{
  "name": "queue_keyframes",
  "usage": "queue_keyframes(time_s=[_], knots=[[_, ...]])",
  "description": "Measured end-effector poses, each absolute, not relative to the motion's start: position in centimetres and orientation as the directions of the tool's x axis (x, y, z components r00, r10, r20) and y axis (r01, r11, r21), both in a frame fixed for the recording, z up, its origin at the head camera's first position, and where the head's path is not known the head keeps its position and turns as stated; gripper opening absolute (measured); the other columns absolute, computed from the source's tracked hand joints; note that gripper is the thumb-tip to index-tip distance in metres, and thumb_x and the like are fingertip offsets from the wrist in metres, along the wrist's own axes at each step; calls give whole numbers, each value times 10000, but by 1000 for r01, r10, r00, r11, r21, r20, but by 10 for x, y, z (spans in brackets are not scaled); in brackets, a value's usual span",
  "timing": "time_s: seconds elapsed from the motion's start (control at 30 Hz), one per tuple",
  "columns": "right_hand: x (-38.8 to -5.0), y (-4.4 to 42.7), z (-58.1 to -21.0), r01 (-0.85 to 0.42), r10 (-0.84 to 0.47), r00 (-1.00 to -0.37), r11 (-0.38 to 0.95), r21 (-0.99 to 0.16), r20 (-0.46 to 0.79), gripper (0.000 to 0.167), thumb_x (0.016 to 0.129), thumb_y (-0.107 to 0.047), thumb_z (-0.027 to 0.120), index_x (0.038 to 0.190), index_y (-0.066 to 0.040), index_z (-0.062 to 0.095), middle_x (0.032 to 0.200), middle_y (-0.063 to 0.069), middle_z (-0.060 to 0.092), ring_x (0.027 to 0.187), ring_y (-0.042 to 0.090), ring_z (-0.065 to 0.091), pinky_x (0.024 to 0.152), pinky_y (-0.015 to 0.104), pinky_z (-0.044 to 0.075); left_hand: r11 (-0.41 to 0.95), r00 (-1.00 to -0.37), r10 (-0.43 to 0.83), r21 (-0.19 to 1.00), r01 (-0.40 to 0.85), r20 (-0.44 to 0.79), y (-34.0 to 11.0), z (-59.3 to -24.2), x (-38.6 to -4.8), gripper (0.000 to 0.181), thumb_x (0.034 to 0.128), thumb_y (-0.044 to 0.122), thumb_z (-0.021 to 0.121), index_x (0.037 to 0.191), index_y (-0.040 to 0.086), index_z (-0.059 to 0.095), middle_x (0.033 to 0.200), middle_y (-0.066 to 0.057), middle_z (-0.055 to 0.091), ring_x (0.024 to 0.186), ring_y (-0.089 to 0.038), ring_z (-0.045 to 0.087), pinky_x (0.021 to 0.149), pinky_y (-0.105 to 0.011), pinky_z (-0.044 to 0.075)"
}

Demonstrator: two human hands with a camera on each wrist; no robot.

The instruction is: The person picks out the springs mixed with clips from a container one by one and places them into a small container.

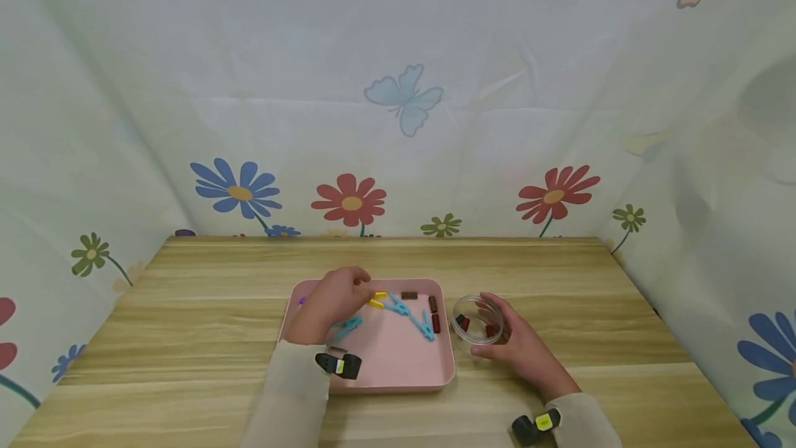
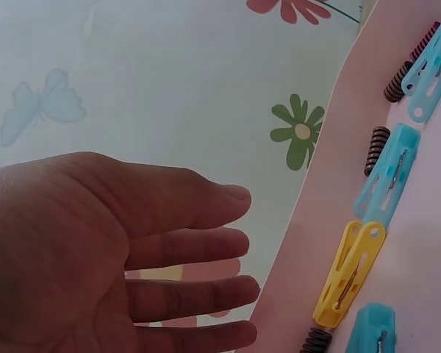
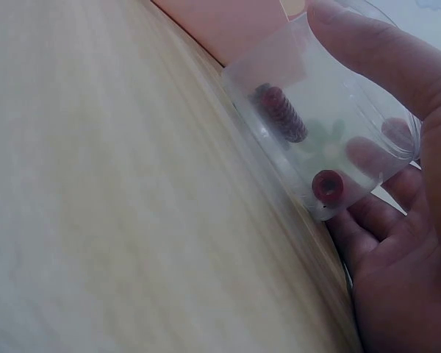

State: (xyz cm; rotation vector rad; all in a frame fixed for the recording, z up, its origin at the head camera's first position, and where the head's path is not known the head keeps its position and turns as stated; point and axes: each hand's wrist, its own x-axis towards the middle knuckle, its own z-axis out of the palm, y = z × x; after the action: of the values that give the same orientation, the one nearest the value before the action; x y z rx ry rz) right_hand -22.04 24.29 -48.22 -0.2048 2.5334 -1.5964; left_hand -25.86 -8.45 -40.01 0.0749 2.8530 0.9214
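My left hand (image 1: 338, 296) hovers over the left side of a pink tray (image 1: 398, 368). In the left wrist view its fingers are extended and apart, with nothing between them. Closest to its fingertips lies a yellow clothespin (image 1: 376, 300), touching a blue clothespin (image 1: 398, 305). Another blue clothespin (image 1: 424, 327) follows on the right, and one more (image 1: 349, 326) lies beside my left wrist. My right hand (image 1: 525, 351) grips a clear plastic cup (image 3: 320, 81) from the right. Inside the cup are a red spring (image 3: 287, 118), a second red spring (image 3: 328, 186) and something dark.
Along the tray's far and right sides lie a dark coil spring (image 1: 409, 295), another dark spring (image 1: 432, 304) and a red spring (image 1: 436, 323). A purple piece (image 1: 302, 301) shows at the tray's left edge. The wooden table (image 1: 186, 323) ends at a flowered cloth.
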Motion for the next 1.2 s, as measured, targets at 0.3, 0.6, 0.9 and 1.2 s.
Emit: queue_keyframes(time_s=[0.3,0.6,0.9,1.2], knots=[[-220,242,-482,-39,-191,-980,429,-903,-48,979,679,-325,874,1482,-273,316,1530,7,401,1421,266,374,1137,527,295,845,-984,101,534,9,-143,-87,-404,-260,366,896,290,657,1202,88,656,1150,-89,672,920,-217,597,892,-442,527],[-220,243,-483,-38,-190,-981,428,-903,-49,983,676,-322,875,1482,-273,315,1527,10,406,1423,264,372,1136,524,297,856,-984,108,517,18,-144,-89,-405,-260,362,903,280,653,1193,63,661,1153,-100,676,957,-222,617,905,-436,524],[-220,243,-483,-52,-194,-980,430,-901,-36,985,681,-303,875,1487,-261,310,1521,26,416,1415,272,382,1136,524,298,864,-983,108,504,18,-151,-90,-409,-261,343,904,257,658,1177,50,668,1112,-93,682,893,-206,593,878,-413,530],[-221,245,-484,-66,-204,-979,432,-900,-26,975,692,-297,870,1488,-264,307,1524,15,412,1418,265,379,1132,522,306,858,-978,93,513,-17,-188,-90,-413,-263,302,902,200,641,1171,66,673,1039,-70,668,811,-197,539,754,-331,506]])
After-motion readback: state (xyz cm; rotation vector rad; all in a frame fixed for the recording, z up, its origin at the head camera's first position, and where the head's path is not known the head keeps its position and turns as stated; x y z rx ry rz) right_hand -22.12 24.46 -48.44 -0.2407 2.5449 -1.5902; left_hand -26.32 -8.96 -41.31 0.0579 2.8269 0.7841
